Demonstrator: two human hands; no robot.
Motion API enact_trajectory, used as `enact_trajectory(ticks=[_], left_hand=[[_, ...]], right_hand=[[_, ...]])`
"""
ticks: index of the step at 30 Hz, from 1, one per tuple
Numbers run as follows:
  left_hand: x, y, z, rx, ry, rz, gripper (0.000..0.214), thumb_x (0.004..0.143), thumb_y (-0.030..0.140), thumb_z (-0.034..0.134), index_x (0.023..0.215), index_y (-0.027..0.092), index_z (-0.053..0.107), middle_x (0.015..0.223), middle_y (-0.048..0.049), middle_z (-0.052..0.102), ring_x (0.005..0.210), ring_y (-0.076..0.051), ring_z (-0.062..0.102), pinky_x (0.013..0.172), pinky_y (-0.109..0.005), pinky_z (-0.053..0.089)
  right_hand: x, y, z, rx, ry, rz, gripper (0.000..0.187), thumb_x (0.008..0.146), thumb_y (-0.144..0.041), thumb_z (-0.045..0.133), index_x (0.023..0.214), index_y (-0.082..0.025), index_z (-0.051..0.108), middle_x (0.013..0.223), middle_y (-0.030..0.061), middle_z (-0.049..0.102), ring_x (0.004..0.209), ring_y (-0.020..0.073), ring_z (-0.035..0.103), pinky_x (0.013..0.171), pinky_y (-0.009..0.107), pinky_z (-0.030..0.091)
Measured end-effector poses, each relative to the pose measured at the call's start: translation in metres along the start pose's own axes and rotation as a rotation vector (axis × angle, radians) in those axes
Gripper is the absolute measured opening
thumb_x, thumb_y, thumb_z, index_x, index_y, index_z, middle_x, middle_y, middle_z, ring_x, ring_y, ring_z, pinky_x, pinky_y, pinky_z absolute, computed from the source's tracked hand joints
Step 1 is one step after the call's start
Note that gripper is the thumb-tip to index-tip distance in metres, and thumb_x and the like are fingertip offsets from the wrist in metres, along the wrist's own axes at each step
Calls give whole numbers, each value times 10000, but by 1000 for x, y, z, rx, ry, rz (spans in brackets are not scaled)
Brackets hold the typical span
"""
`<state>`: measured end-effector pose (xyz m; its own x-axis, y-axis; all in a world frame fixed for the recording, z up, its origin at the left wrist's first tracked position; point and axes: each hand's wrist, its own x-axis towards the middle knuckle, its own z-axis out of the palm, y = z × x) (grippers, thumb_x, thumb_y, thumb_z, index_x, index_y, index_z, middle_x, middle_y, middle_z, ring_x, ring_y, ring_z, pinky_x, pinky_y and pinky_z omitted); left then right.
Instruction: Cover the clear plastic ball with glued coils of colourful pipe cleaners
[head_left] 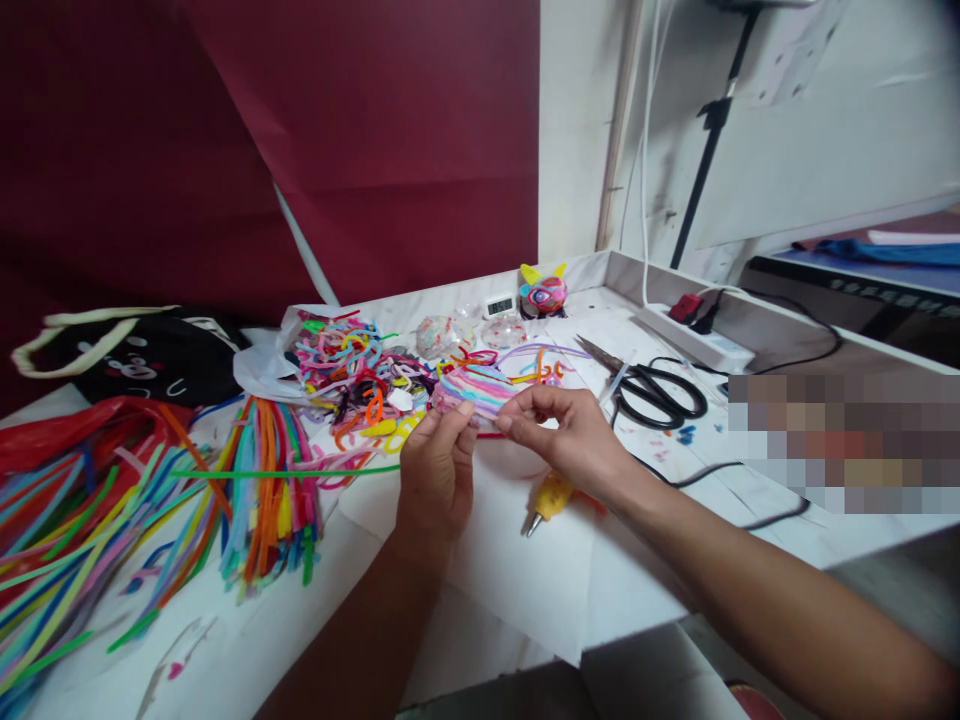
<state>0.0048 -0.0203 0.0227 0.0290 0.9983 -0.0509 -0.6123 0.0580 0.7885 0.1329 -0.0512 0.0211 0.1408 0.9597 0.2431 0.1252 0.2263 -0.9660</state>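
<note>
Both hands are up over the middle of the table [525, 590], and between them sits the ball [474, 390]: a small rounded piece wound from fuzzy pipe-cleaner strands. Look at those bands, pink, blue, purple and a touch of white, running in close stripes across its face. It's held just above the white paper, near the centre of the scene.

The left hand [436, 468] pinches the ball's near left edge, thumb and fingertips closed on it. The right hand [568, 432] grips from the right, fingers curled in narrow, thumb and forefinger pressed to the ball's edge. A long green stem [300, 472] runs left from under the left hand; whether it joins the ball, can't tell.

Just near of the right hand lies a yellow glue gun [549, 497], tip pointing near and left. To the right, black scissors [651, 388] lie flat, blades open. Far left of the ball, a tangled heap of cut scraps [352, 375] in every colour. Further left and nearer, a bundle [270, 490] of long straight stems fans out beside a red bag [67, 430]. At the far edge stands a small toy [543, 290] with yellow ears, next to a little clock [499, 305].
</note>
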Motion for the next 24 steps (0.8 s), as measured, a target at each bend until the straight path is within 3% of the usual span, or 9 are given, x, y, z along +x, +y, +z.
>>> enact_trajectory(ticks=[13, 24], left_hand=[[2, 0, -1, -9, 106, -26, 155, 649, 90, 734, 653, 165, 598, 705, 49, 576, 662, -60, 574, 645, -141, 470], [-2, 2, -2, 4, 86, -70, 128, 714, 101, 704, 649, 179, 625, 694, 49, 559, 635, -43, 545, 603, -100, 454]], right_hand=[[2, 7, -1, -15, 46, -33, 204, 699, -355, 773, 712, -177, 673, 671, 6, 648, 619, 128, 524, 566, 266, 402], [3, 8, -1, -87, 104, -80, 187, 714, -318, 760, 664, -175, 651, 615, -11, 621, 589, 119, 508, 586, 268, 399]])
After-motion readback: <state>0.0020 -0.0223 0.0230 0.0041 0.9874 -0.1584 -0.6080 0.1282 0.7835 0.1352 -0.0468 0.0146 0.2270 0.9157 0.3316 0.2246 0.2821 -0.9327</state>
